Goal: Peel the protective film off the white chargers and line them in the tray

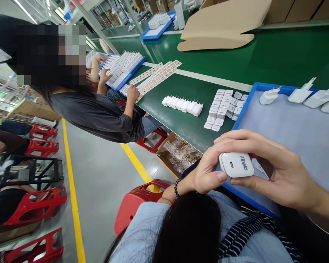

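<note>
A white USB-C charger (237,164) with grey lettering sits between both my hands, over the near edge of a blue tray (287,128). My left hand (205,171) pinches its left end, thumb against the port face. My right hand (276,168) wraps over and under its right side. A beaded bracelet (176,187) circles my left wrist.
Several white chargers (298,95) lie at the tray's far edge. On the green belt (192,87) stand a row of chargers (183,105) and a block of chargers (224,106). A co-worker in a dark shirt (98,117) handles label sheets (156,76). Red stools (137,201) and a cardboard box (178,155) stand below.
</note>
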Demonstrator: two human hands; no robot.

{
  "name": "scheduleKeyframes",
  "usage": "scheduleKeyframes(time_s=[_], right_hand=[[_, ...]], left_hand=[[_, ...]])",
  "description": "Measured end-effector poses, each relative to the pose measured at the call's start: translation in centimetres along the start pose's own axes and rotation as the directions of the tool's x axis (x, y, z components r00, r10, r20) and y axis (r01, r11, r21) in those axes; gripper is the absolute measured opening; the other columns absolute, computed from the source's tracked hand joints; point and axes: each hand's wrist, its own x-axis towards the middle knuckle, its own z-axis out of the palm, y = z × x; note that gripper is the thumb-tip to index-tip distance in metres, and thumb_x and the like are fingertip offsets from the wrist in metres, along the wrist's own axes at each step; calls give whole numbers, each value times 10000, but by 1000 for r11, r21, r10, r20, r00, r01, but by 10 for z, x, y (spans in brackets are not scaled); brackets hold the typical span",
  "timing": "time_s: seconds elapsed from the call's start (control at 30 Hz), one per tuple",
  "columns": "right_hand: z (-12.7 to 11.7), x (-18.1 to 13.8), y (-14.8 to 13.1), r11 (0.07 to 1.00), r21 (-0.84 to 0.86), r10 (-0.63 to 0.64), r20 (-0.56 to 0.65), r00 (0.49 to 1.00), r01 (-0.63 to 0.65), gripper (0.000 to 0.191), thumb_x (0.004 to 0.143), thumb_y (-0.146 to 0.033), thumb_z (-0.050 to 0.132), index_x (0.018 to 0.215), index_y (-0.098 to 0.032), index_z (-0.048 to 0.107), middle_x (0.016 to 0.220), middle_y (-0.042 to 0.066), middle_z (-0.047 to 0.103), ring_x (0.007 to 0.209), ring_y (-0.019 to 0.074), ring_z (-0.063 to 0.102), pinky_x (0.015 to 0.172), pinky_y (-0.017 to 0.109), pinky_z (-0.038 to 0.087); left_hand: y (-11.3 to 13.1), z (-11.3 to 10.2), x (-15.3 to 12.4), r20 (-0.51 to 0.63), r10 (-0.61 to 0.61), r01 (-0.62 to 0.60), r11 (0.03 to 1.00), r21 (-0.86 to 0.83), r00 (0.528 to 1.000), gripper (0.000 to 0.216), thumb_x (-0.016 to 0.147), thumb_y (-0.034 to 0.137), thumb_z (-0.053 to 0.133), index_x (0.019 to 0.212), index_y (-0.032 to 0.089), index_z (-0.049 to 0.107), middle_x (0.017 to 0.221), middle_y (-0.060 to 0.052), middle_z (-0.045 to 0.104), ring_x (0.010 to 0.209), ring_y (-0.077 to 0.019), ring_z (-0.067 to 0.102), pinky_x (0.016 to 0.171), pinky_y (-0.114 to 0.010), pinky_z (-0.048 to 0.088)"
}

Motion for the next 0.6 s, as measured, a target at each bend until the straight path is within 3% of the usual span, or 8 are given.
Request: scheduleKeyframes(time_s=[0.2,0.47,0.6], right_hand=[[1,0,-1,1000,-13,-29,-9,1000,29,446,874,-104,743,1288,-250,665,1232,89,727,1184,265,675,810,322,629],[2,-1,-4,992,-97,-77,-5,997,76,402,876,-84,709,1229,-273,681,1202,60,741,1158,253,705,896,341,638],[5,-4,-2,985,-153,-81,11,997,82,425,861,-44,647,1217,-274,684,1255,68,702,1162,246,698,937,365,632]], left_hand=[[-3,-7,5,138,122,-121,992,-19,983,450,818,608,635,1024,209,614,876,-57,614,788,-237,615,696,-377,517],[-3,-3,9,138,165,-160,986,-41,977,393,781,573,667,939,220,596,794,-28,596,694,-212,616,644,-366,507],[1,-3,13,138,108,-113,993,30,984,364,768,551,685,856,220,561,735,-11,585,676,-203,627,606,-348,515]])
